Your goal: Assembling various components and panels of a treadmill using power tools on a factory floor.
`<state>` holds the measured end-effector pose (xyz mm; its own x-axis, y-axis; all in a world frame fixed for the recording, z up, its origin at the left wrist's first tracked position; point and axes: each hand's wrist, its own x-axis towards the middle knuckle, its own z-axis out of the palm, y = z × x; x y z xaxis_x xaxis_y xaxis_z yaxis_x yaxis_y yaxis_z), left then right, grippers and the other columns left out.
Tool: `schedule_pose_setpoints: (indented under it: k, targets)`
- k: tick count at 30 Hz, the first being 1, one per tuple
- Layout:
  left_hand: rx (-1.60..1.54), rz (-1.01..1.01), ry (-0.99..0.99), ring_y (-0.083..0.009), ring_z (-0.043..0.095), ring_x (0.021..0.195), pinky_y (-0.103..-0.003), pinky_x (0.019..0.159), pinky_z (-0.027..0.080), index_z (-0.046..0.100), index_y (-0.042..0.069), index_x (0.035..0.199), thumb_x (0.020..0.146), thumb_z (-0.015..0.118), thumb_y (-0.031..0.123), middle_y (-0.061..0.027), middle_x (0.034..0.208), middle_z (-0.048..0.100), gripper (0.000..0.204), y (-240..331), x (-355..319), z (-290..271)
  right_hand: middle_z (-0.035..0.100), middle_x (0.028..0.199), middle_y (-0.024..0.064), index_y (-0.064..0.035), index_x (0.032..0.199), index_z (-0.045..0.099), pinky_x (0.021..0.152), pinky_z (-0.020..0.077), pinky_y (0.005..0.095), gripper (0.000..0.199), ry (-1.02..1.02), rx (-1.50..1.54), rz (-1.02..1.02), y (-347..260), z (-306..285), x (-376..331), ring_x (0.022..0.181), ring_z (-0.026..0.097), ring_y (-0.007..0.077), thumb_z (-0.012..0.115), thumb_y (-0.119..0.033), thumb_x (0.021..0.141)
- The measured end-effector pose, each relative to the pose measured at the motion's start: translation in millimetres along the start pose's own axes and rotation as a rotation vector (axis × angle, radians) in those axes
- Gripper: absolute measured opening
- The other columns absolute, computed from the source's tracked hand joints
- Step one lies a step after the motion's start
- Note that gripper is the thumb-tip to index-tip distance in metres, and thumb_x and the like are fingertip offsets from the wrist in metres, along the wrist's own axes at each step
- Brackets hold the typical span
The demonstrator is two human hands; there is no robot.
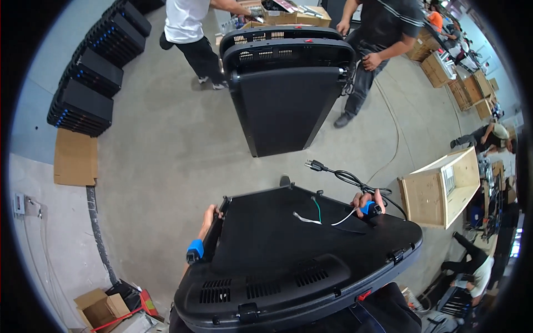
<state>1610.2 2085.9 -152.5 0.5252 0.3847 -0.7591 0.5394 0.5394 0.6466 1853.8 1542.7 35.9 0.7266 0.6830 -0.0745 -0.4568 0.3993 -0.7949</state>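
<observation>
- Black plastic and rubber make up the treadmill deck (pixel 294 250) held up in the foreground; its vented motor cover sits nearest the camera and its long axis runs away from the person toward the concrete floor (pixel 166 166).
- Left hand (pixel 210 217): the grip is closed around the deck's left side edge, fingers wrapped over the rim. A blue band on the wrist shows just below it.
- Right hand (pixel 368 203): the grip is closed on the far right corner of the deck, touching the rim where the black power cord (pixel 344 176) leaves the frame. A blue band shows here as well.
- The deck lies between the two hands, which stand at opposite side edges; the right hand is farther along the long axis than the left, which holds nearer mid-length.
- Loose wires (pixel 319 216), one white and one green, lie on the belt surface just beside the right hand.
- The cord's plug (pixel 315 165) rests on the floor beyond the deck's far edge.
- A second treadmill (pixel 286 83) stands well apart ahead, with two other people beside it.
- A plywood crate (pixel 441 191) stands to the right; a stack of black units (pixel 91 77) lines the left wall, with flat cardboard (pixel 75 158) near it.
</observation>
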Motion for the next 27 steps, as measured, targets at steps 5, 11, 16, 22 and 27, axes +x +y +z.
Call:
schedule_pose_setpoints:
  k: [5,11,16,22,27]
  targets:
    - [-0.039,-0.121,-0.027,-0.0227,0.056,0.069,-0.037,0.078,0.047,0.050,0.007,0.069,0.089,0.053,0.028,-0.0086,0.061,0.052,0.029,23,147,122,0.056,0.071,0.0137,-0.0037,0.081,0.063,0.089,0.0423,0.0379,0.073,0.065,-0.111,-0.029,-41,-109,112,0.075,0.052,0.0233,0.015,-0.052,0.107]
    - [-0.031,-0.096,-0.047,-0.0233,0.056,0.069,-0.036,0.080,0.048,0.050,0.007,0.066,0.085,0.055,0.024,-0.0094,0.060,0.054,0.026,76,303,213,0.056,0.060,0.0130,-0.0017,0.070,0.062,0.070,0.0425,0.0327,0.070,0.346,-0.102,0.081,-50,-213,232,0.083,0.051,0.0255,0.028,-0.051,0.107]
    - [0.035,-0.171,-0.096,-0.0239,0.057,0.079,-0.036,0.081,0.048,0.057,0.005,0.077,0.089,0.051,0.028,-0.0101,0.073,0.060,0.026,43,322,194,0.056,0.064,0.0133,-0.0009,0.069,0.061,0.063,0.0423,0.0331,0.072,0.501,-0.079,0.102,-31,-214,240,0.078,0.052,0.0249,0.026,-0.051,0.107]
    - [0.035,-0.029,-0.047,-0.0213,0.060,0.077,-0.037,0.074,0.050,0.063,0.007,0.100,0.091,0.055,0.040,-0.0067,0.088,0.064,0.035,73,310,178,0.064,0.088,0.0163,0.0006,0.102,0.064,0.079,0.0530,0.0402,0.059,0.525,-0.298,-0.143,-43,-229,299,0.091,0.062,0.0273,0.037,-0.051,0.106]
    - [-0.070,-0.052,-0.010,-0.0235,0.060,0.095,-0.040,0.083,0.050,0.059,0.003,0.121,0.099,0.045,0.047,-0.0078,0.106,0.065,0.051,71,244,129,0.064,0.111,0.0118,-0.0061,0.119,0.057,0.075,0.0546,0.0382,0.043,0.954,-0.321,-0.139,1,-167,292,0.088,0.064,0.0229,0.056,-0.043,0.098]
